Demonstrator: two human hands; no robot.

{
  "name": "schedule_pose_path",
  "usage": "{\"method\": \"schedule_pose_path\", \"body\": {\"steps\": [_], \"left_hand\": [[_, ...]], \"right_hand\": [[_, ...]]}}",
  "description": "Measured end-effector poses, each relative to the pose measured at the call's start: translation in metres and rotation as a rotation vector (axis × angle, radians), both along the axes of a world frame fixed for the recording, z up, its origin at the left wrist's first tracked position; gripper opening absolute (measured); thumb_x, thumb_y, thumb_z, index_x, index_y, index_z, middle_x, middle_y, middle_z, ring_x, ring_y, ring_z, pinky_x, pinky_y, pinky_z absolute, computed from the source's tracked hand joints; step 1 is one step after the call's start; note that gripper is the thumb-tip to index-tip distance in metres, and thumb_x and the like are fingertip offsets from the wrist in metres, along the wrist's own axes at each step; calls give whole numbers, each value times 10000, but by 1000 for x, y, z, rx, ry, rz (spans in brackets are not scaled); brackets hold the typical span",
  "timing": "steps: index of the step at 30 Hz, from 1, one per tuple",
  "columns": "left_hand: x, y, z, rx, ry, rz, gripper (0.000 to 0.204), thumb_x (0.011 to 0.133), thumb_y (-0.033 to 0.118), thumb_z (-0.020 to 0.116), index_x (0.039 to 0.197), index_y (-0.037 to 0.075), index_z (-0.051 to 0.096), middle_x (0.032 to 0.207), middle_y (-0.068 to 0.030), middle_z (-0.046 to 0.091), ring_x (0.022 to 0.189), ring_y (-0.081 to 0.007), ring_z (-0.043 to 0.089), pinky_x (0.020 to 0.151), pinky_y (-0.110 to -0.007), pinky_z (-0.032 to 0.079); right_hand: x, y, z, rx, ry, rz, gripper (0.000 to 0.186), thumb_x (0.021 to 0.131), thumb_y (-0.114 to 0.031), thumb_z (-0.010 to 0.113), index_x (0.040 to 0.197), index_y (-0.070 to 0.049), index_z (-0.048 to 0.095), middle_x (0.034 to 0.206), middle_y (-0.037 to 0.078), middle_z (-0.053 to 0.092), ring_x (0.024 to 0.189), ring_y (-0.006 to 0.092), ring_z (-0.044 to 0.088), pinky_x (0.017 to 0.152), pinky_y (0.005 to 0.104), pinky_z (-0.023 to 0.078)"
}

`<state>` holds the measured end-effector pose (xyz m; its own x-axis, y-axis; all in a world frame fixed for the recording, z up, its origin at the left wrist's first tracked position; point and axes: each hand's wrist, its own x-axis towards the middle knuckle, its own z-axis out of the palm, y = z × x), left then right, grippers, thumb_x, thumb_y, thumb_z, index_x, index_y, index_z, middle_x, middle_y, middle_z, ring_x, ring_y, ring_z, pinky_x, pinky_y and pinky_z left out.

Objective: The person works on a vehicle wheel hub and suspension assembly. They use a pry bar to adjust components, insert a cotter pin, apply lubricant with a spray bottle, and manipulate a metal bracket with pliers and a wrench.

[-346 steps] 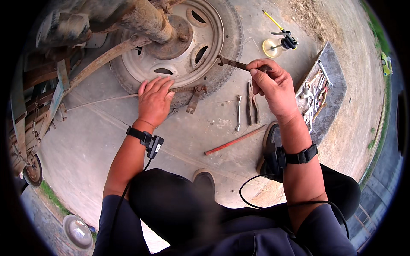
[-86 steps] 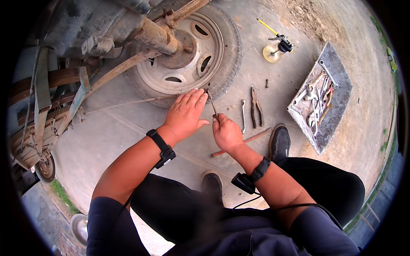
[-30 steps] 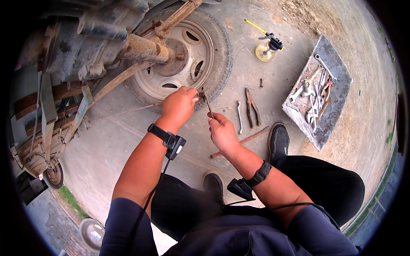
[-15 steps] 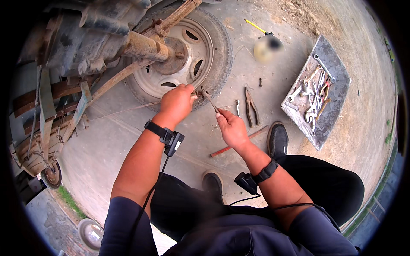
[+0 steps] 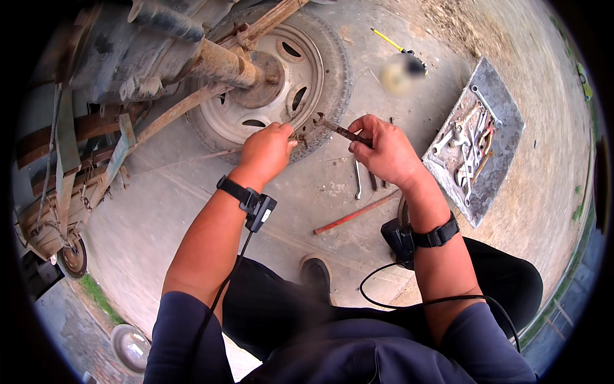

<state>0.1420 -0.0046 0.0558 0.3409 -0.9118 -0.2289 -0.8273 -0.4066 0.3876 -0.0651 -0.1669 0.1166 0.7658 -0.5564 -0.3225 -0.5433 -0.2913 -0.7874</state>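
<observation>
My right hand [image 5: 389, 150] is closed round a dark, rusty open-end wrench [image 5: 342, 130]. The wrench's jaw points left toward the tyre and touches nothing that I can see. Beside the lower rim of the wheel [image 5: 306, 61], my left hand [image 5: 265, 150] is closed, thumb and fingers pinched together. Small rusty bits show at its fingertips, but what it grips is too small to make out. Below my right hand a shiny spanner [image 5: 357, 179] lies on the concrete. The pliers next to it are mostly hidden by that hand.
A metal tray [image 5: 505, 137] of wrenches stands at the right. A red bar [image 5: 355, 214] lies near my feet. Farther off is a yellow-handled tool [image 5: 387, 40] beside a blurred round object [image 5: 403, 75]. A rusty axle [image 5: 224, 63] and vehicle frame fill the upper left.
My right hand has drawn the wrench off the spot by my left fingertips and moved up and right, now covering much of the pliers. My left hand has barely moved.
</observation>
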Motion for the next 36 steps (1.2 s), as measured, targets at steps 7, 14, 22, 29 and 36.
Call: {"method": "schedule_pose_path", "body": {"steps": [7, 14, 22, 29, 36], "left_hand": [[1, 2, 1, 33, -7, 8, 223, 907, 233, 716, 1011, 51, 642, 1015, -161, 683, 928, -393, 661, 780, -491, 531], [4, 0, 6, 47, 21, 13, 228, 902, 235, 723, 1011, 56, 635, 1042, -160, 679, 965, -396, 655, 806, -492, 528], [17, 1, 14, 66, 111, 42, 298, 870, 253, 759, 1074, 69, 644, 1074, -133, 651, 1018, -371, 640, 860, -461, 511], [36, 13, 11, 17, 116, 76, 410, 861, 252, 776, 1198, 60, 644, 1127, -129, 659, 1073, -337, 643, 927, -409, 516], [67, 18, 22, -195, 251, 421, 451, 905, 191, 755, 1281, -5, 604, 1191, -171, 687, 1094, -252, 668, 1002, -364, 511]], "right_hand": [[33, -23, 15, -108, 49, 208, 178, 820, -131, 696, 963, -25, 696, 800, 120, 729, 729, 224, 687, 710, 362, 539], [55, -22, 8, -98, 35, 201, 148, 795, -173, 678, 883, -54, 690, 790, 137, 713, 744, 325, 690, 712, 407, 544], [53, -25, 4, 70, -26, 50, 178, 816, -173, 669, 930, -40, 702, 720, 112, 685, 677, 232, 677, 676, 360, 537], [52, -26, 13, 261, -14, -40, 167, 854, -178, 660, 924, -29, 683, 676, 49, 654, 562, 138, 648, 593, 320, 534], [57, -27, 0, 302, -20, -66, 163, 870, -176, 644, 902, -18, 671, 672, 41, 643, 546, 137, 641, 563, 314, 524]]}}
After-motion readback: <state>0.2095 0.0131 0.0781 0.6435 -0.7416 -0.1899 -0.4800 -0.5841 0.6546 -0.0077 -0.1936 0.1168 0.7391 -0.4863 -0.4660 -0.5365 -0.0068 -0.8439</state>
